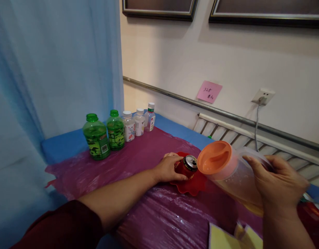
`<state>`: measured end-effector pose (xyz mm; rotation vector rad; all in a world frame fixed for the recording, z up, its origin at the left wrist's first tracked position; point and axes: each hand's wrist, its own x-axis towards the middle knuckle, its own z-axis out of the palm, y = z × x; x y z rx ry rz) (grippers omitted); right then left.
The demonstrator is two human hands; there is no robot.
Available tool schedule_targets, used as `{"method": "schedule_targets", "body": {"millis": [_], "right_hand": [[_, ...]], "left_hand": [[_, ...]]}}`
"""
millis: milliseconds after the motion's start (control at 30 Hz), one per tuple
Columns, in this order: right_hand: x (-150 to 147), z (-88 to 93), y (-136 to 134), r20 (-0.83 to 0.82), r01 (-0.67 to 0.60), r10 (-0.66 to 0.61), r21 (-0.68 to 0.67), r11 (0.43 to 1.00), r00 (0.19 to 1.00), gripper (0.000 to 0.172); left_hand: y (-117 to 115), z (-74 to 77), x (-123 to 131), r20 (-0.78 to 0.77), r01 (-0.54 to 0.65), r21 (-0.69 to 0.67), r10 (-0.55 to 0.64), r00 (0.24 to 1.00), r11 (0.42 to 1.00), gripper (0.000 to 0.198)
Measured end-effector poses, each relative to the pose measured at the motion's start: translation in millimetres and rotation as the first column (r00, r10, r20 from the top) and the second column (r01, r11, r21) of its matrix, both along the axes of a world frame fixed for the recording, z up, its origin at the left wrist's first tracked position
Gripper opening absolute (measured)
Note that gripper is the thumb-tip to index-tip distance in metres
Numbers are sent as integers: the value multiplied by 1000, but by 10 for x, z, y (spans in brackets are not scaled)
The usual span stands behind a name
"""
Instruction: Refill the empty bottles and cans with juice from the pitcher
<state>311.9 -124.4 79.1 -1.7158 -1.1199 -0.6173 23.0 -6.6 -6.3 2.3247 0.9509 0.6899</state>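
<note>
My left hand (172,168) is wrapped round a red can (187,167) with an opened silver top, which stands on a red wavy-edged mat (190,186). In my right hand (276,173) is the handle of a clear plastic pitcher (242,183) with an orange lid (215,157). The pitcher is tilted toward the can, its lid edge close beside the can's top. Yellowish liquid lies along its lower side. No stream of liquid can be made out between them.
Two green bottles (96,140) and several smaller white-capped bottles (139,122) line the table's back left. Purple plastic sheeting (133,155) covers the blue table. A yellow cloth (224,238) lies at the front. Behind are a radiator (227,133) and a plugged-in cord (256,128).
</note>
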Motion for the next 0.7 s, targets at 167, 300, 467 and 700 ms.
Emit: {"method": "schedule_targets", "body": {"millis": [167, 300, 467, 700], "right_hand": [[30, -15, 14, 35, 12, -12, 12, 1000, 999, 59], [46, -32, 28, 58, 10, -12, 39, 999, 998, 56], [40, -34, 20, 45, 12, -13, 19, 1000, 999, 56], [40, -18, 12, 41, 1, -2, 9, 1000, 999, 59]], "left_hand": [[2, -6, 2, -2, 2, -7, -2, 1000, 1000, 77], [-2, -3, 4, 2, 0, -11, 0, 1000, 1000, 76], [-4, 3, 4, -5, -5, -20, 5, 1000, 1000, 77], [2, -9, 1, 2, -4, -10, 4, 1000, 1000, 78]]}}
